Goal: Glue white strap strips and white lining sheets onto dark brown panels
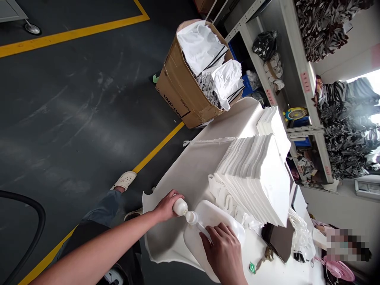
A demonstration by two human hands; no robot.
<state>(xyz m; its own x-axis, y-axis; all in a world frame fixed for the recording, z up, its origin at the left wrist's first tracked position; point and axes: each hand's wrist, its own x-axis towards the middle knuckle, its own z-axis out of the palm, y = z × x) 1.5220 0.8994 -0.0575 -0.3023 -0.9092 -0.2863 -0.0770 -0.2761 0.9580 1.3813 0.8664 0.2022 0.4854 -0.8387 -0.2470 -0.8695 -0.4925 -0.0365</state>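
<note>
Dark floor (74, 118) crossed by a yellow line (157, 148) fills the left of my feed. Beyond the far end of the worktop (202, 166), which is covered by a white sheet, stands a cardboard box (178, 91) crammed with white folded fabric, and metal shelving (297, 67) runs along the right.

From my remote seat, I see a tall stack of white folded panels (252, 178) set toward the worktop's far side, probably to keep it away from the hands at the near end. The left hand (168, 206) is clamped around a white squeeze bottle (180, 207), tilted so its nozzle points down at a white rounded tray (225, 217). The nozzle is right beside a narrow white strip (204, 231) lying across the tray. The right hand (222, 253) sits on the tray with its fingers (215, 233) spread at the strip, apparently to steady it, though I cannot tell whether it grips anything.
</note>
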